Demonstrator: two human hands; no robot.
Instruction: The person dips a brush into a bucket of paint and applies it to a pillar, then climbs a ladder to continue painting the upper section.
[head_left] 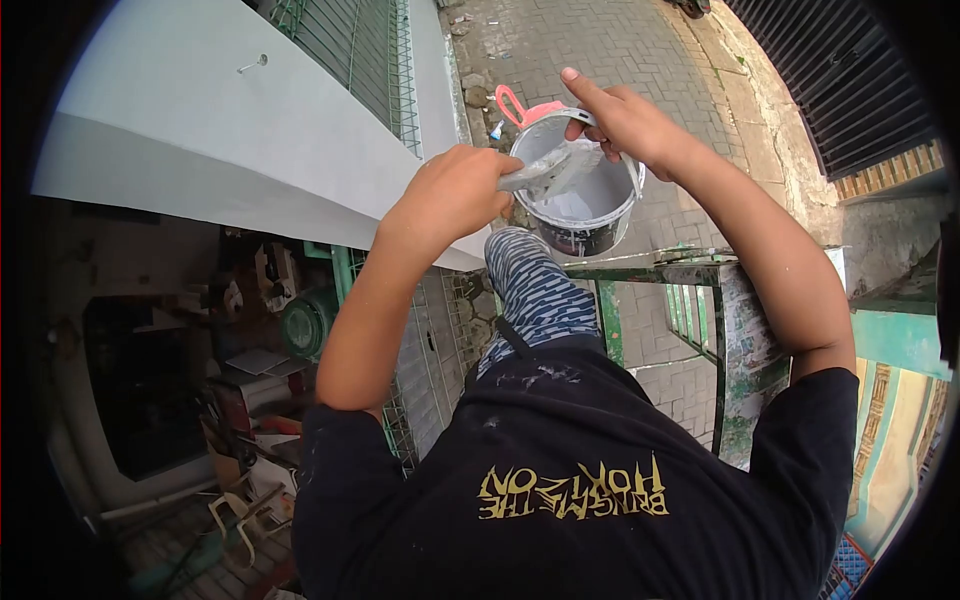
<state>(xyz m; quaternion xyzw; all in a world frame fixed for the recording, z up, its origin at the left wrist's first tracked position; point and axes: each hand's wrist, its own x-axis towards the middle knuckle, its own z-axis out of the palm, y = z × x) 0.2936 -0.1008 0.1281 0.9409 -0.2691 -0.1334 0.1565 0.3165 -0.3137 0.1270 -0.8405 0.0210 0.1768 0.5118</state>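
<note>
My left hand [450, 190] is closed around the handle of a paint-smeared paintbrush [545, 176]. The brush points to the right across the mouth of a bucket [585, 240], its bristle end over the inside. Light grey or white paint coats the inner wall and rim, and the bucket's lower outside is dark. At the bucket's far right rim is my right hand [628, 122], its fingers curled over the edge and its thumb stretched out. A thin bucket handle [634, 178] hangs at the right side, near that wrist.
A pale wall ledge [240, 190] runs along the left, under a green window grille [350, 60]. Below the bucket stands a paint-spotted green metal frame [690, 272]. A pink plastic piece [540, 110] shows behind the bucket, above the paved ground [560, 40]. Clutter fills the lower left.
</note>
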